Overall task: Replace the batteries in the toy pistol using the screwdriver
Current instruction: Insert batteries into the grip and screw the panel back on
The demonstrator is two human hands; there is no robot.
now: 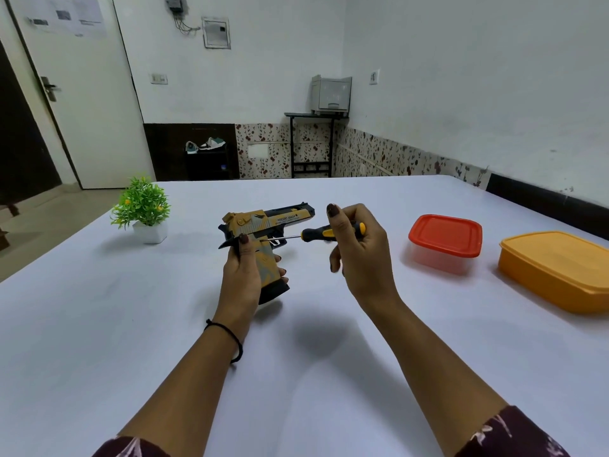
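A yellow and black toy pistol is held above the white table, barrel pointing right. My left hand grips its handle from the left, thumb up near the back of the slide. My right hand holds a black and yellow screwdriver by the handle. Its metal shaft runs left and the tip touches the pistol's side just above the grip, near the trigger.
A small green plant in a white pot stands at the left of the table. A clear box with a red lid and an orange lidded box sit at the right. The table's far edge lies behind the pistol.
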